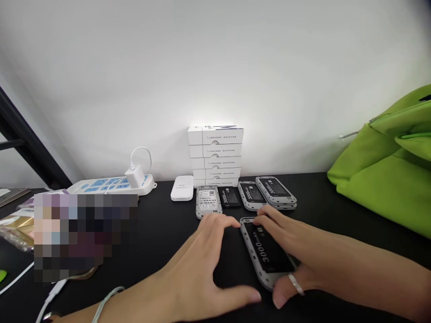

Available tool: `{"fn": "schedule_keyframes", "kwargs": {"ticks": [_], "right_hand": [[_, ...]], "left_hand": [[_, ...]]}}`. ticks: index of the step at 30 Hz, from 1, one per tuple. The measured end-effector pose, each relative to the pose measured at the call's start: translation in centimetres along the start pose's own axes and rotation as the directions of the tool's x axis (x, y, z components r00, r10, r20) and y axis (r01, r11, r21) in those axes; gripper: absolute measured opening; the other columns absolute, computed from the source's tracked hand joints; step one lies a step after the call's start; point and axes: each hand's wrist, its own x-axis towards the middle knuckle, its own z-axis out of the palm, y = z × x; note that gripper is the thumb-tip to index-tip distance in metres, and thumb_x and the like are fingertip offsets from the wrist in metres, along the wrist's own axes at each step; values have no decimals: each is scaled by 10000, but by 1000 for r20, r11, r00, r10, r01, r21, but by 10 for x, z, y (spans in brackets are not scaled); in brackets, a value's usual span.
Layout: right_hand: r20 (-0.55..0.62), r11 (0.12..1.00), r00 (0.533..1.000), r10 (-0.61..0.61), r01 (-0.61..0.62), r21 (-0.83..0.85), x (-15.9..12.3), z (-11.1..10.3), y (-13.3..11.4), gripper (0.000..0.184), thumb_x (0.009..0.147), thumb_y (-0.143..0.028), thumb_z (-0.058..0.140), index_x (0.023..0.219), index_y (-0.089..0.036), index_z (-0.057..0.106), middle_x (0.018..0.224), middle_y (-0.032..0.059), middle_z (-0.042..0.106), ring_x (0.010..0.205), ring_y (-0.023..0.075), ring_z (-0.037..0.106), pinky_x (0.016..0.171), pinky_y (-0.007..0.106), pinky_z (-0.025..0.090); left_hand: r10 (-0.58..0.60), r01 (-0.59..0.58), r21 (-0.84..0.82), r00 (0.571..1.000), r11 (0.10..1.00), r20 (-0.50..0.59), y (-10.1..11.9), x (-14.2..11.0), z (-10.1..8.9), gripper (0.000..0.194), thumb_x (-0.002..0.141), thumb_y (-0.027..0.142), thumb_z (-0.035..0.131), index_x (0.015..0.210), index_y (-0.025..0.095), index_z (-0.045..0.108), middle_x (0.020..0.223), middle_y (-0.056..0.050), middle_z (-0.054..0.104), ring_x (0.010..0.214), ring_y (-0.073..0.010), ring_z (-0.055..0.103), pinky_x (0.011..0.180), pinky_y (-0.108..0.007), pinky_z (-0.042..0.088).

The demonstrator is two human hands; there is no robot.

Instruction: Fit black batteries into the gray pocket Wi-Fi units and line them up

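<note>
My right hand grips a grey-framed handheld device by its far end and near right corner, thumb and fingers bent round it. A black battery marked 3000mAh sits in its back. To the left, my left hand hovers over the table with thumb and fingers apart, holding nothing. Just beyond its fingertips lies another device with a white label showing in its bay. Beside that one is a loose black battery. Further right are a device with a battery in it and a small stack of devices.
Several white boxes are stacked against the wall. Left of them are thin white covers and a power strip with a plugged-in charger. A green bag stands at right. Blurred items and plastic packaging lie at left.
</note>
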Motion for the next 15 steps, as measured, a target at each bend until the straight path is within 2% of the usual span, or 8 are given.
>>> {"fn": "schedule_keyframes", "kwargs": {"ticks": [3, 5, 7, 11, 15], "right_hand": [[121, 974, 989, 85, -108, 202, 30, -13, -26, 574, 761, -646, 654, 1172, -251, 583, 1257, 67, 557, 1201, 324, 530, 933, 390, 476], [199, 927, 965, 171, -226, 299, 46, -24, -39, 457, 774, -624, 650, 997, -235, 564, 1106, 41, 557, 982, 255, 600, 778, 353, 506], [238, 889, 948, 211, -288, 357, 58, -33, -46, 401, 779, -598, 652, 863, -235, 505, 987, 7, 524, 813, 196, 572, 661, 319, 477], [219, 855, 948, 231, -305, 419, 68, -31, -45, 363, 795, -543, 659, 850, -237, 471, 938, -7, 476, 747, 164, 495, 633, 303, 427], [146, 857, 956, 255, -293, 424, 69, -17, -42, 331, 828, -516, 632, 852, -235, 459, 928, -4, 470, 754, 168, 468, 644, 313, 413]], "left_hand": [[18, -17, -38, 1000, 999, 4, 1, -1, 3, 952, 595, 552, 843, 1308, 301, 265, 1273, -86, 444, 1090, -307, 529, 895, -484, 515], [18, -19, -49, 1000, 999, -10, -2, -1, 4, 953, 604, 537, 842, 1317, 306, 255, 1301, -95, 434, 1110, -317, 525, 910, -499, 505], [-26, 26, -78, 1000, 997, -2, -5, -1, 3, 922, 635, 487, 832, 1327, 315, 248, 1273, -89, 449, 1091, -307, 534, 891, -492, 512], [-139, 140, -131, 990, 981, 17, -8, -1, 0, 947, 596, 434, 852, 1336, 340, 270, 1188, -63, 462, 1015, -289, 553, 831, -469, 529], [-104, 104, -139, 995, 985, 12, -7, -1, -1, 936, 570, 400, 854, 1289, 338, 257, 1147, -45, 449, 950, -254, 563, 781, -418, 541]]}}
